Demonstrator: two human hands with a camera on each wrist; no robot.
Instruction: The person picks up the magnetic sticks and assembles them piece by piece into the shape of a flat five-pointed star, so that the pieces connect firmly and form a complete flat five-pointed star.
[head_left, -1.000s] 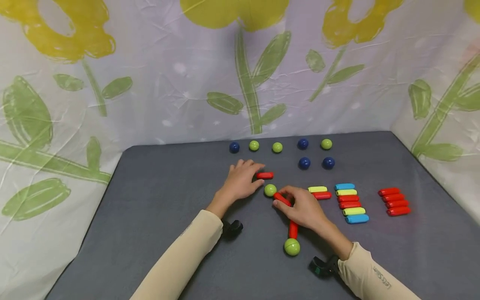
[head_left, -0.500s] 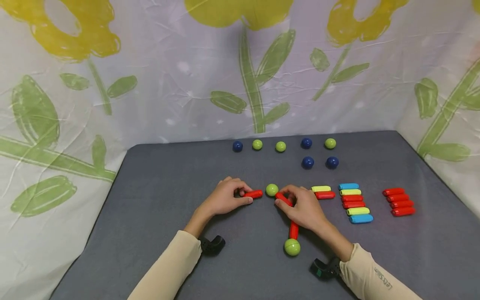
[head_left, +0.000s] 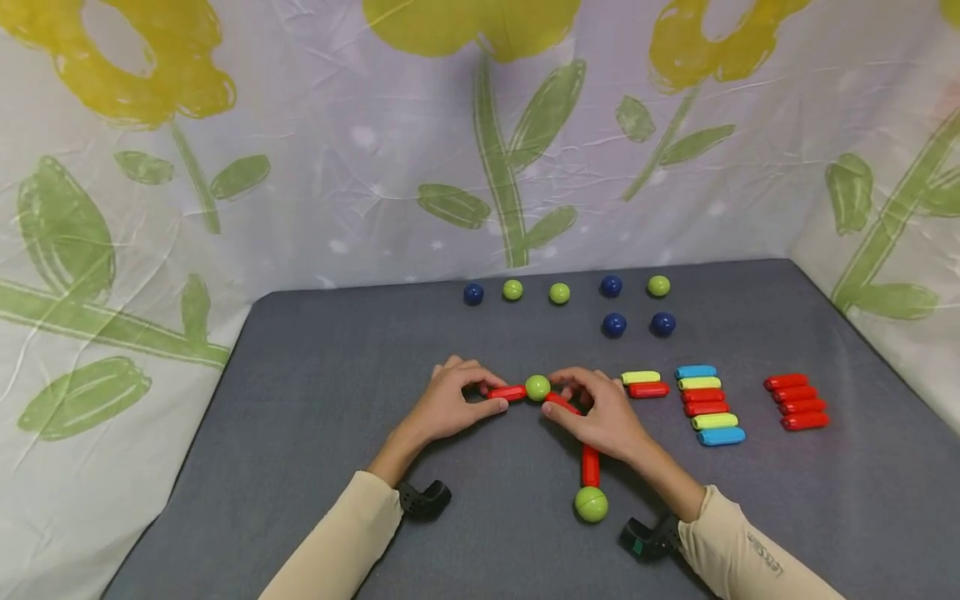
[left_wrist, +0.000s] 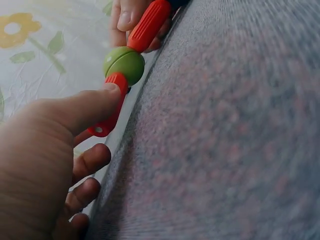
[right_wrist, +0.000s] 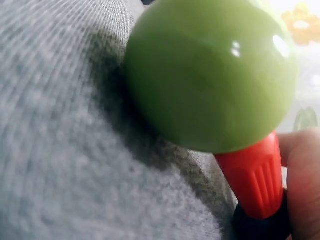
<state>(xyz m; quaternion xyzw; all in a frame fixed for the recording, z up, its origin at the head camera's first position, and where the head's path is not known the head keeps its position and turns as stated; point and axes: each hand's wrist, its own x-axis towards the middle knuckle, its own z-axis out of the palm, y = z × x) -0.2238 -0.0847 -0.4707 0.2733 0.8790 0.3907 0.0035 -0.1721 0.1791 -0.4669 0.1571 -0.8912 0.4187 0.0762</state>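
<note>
Head view shows the left hand [head_left: 456, 400] pinching a short, ribbed red rod [head_left: 507, 392] between thumb and fingers, its far end touching a glossy lime-green ball [head_left: 537, 387] in front of the person. On the ball's other side, the right hand [head_left: 603, 417] pinches a second ribbed red rod [head_left: 561, 403], angled down toward the palm. From beneath that hand a third red rod [head_left: 590, 465] runs nearer the person and meets a larger-looking lime-green ball [head_left: 592, 504] on the dark grey fabric-like tabletop [head_left: 337, 350]. Right wrist view reveals a dark, rounded piece [right_wrist: 260, 225] at the third rod's other end, partly cut off by the frame. Left wrist view has the thumb [left_wrist: 95, 107] lying along the first rod, the lower fingers bent and apart from it. Beside the right hand lie a yellow rod [head_left: 640, 377] and a red rod [head_left: 647, 390], side by side.
</note>
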